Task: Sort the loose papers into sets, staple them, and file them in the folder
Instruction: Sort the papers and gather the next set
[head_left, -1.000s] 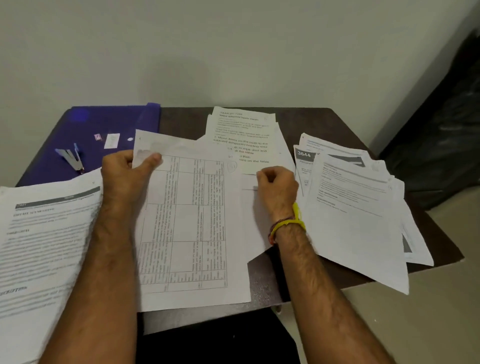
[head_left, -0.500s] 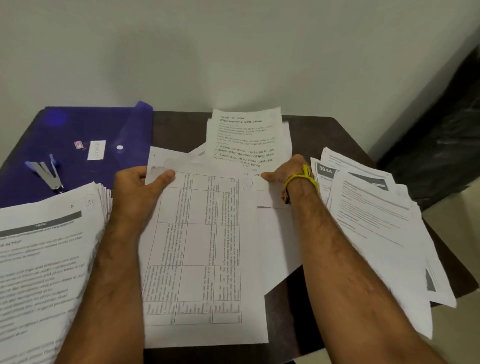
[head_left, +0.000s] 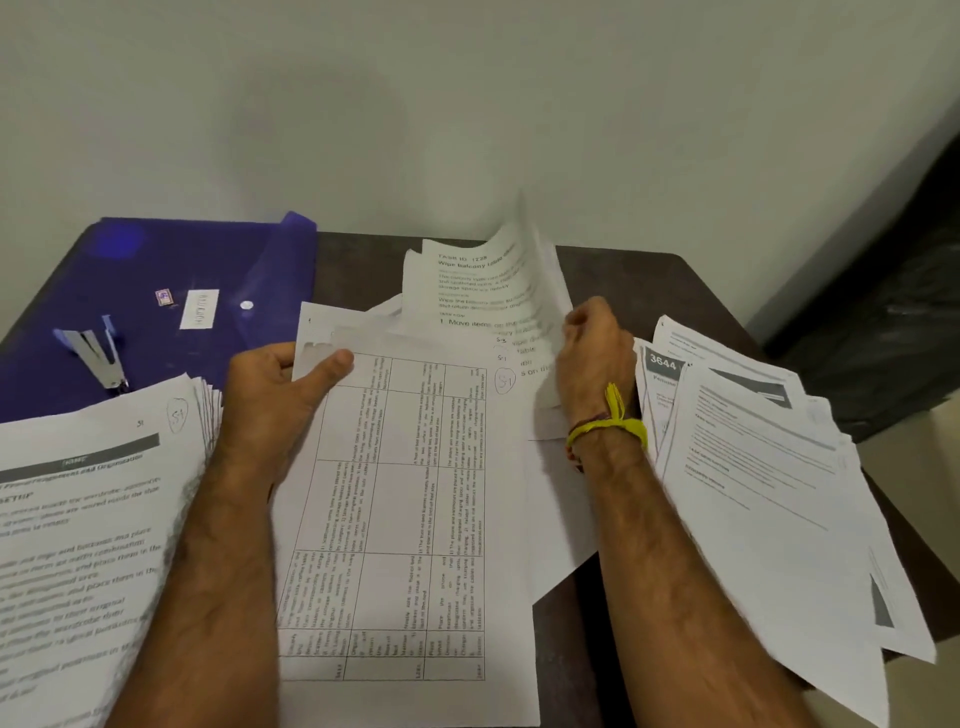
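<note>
**paperpusher:** White sheets everywhere, so this is the sorting step for sure. Nothing is stapled or filed as far as I can see. The left hand (head_left: 280, 395) has its thumb and fingers pinched on the top left corner of the table sheet (head_left: 400, 519) lying in the middle of the dark surface (head_left: 649, 280). The right hand (head_left: 592, 353) is closed on the right edge of the instruction sheet (head_left: 478, 291) farther back, and that edge is curled up off the pile.

**deskjockey:** Agreed. Looks like the lifted page is being checked against the circled set marks. Where would it go though?

**paperpusher:** My guess is either the left stack (head_left: 88, 519) or the right stack (head_left: 769, 467), depending on its mark, which is too blurry for me to read. Next move needs that one page peeled clean without dragging the ones under it.

**deskjockey:** And the tools?

**paperpusher:** The stapler (head_left: 96, 353) sits untouched on the blue folder (head_left: 208, 260) at the back left, well apart from both hands. Folder is lying flat with its flap shut, from what I can tell.
</note>
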